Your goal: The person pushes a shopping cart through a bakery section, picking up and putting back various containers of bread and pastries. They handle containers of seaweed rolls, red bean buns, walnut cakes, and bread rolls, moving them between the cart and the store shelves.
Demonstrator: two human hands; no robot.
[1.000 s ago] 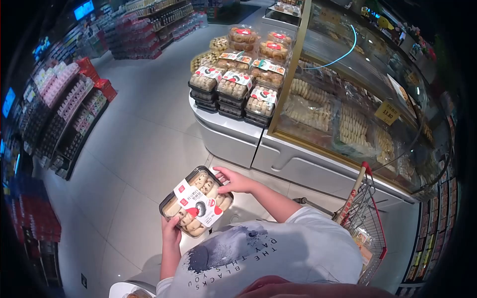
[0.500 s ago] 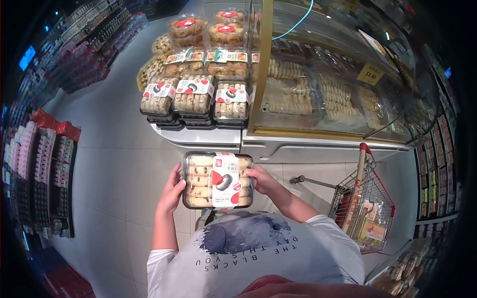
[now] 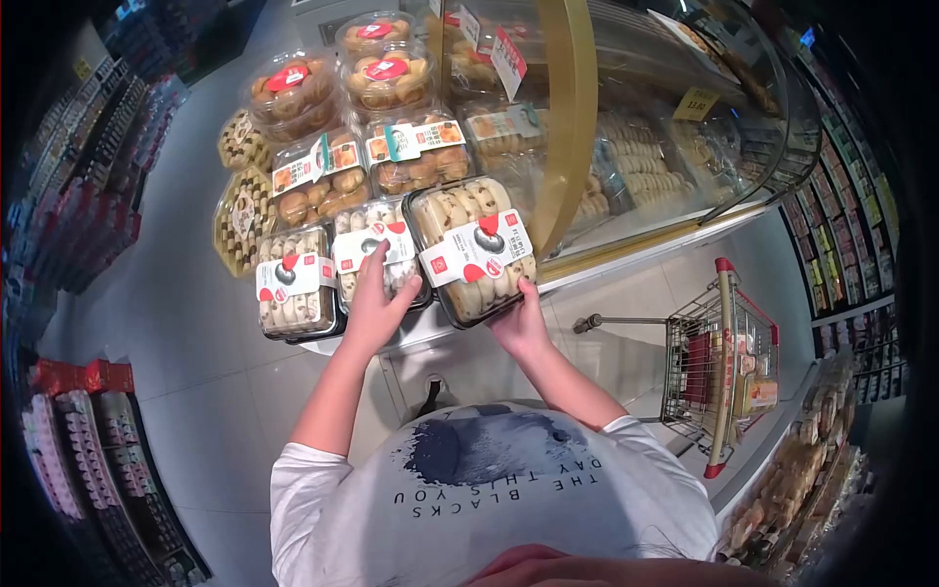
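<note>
pastry box (image 3: 474, 249), a clear plastic rectangle with rounded corners and a dark tray base, sits tilted at the centre of the frame, over the front right corner of a display stack. rows of pale, oblong, matt biscuits show through its glossy lid. a white paper band with red patches and a dark round picture crosses it. whether it rests on the stack or is held just above it cannot be told.

right hand (image 3: 518, 328) grips the box's lower right edge, with the thumb on the rim and the fingers curled under. left hand (image 3: 377, 298) is spread wide. its fingers lie flat on the lid of the middle box (image 3: 364, 249) just beside, and its thumb reaches toward the pastry box's lower left corner.

left of that stands a third banded box (image 3: 291, 284) of the same shape. behind them are labelled trays (image 3: 416, 147) of browner, rounder buns with green-trimmed labels. further up are round domed tubs (image 3: 386, 73) with red stickers on top. hexagonal trays (image 3: 238, 220) of dark-and-light cookies sit at the left edge of the stack.

a smooth gold pillar (image 3: 567, 117) rises just right of the pastry box and frames a curved glass case (image 3: 675, 137) with pale loaves inside. at the right, a wire shopping cart (image 3: 719, 362) with a red handle stands on the grey tiled floor (image 3: 166, 323). a white printed shirt (image 3: 499, 489) fills the bottom.
</note>
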